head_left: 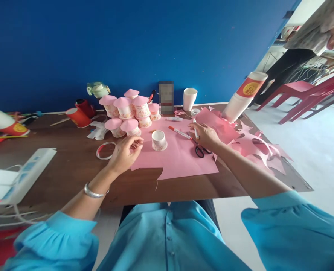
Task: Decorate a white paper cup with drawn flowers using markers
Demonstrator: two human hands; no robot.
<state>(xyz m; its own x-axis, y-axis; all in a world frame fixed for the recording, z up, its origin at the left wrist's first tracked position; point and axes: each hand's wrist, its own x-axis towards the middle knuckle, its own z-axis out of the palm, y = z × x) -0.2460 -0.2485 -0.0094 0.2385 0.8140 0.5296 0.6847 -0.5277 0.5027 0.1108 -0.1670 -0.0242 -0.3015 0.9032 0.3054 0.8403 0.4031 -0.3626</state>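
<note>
My right hand (208, 136) is closed around a small white tube (195, 128), perhaps glue, above the pink paper (183, 165). Just beneath it lie black-handled scissors (200, 151) and a red-and-white marker (180, 132). A short cut paper cup (159, 140) with a printed rim stands on the sheet between my hands. To its left, my left hand (127, 152) hovers with loosely bent fingers apart and nothing visible in them. Beyond that hand, several little cup houses with pink cone roofs (123, 102) are grouped and partly stacked.
A tape roll (105, 150) lies left of my left hand. Pink paper scraps (254, 145) and a leaning stack of cups (244, 96) occupy the right side. A white cup (189, 99) stands by the blue wall. At left is a power strip (32, 173). Another person stands far right, near red chairs.
</note>
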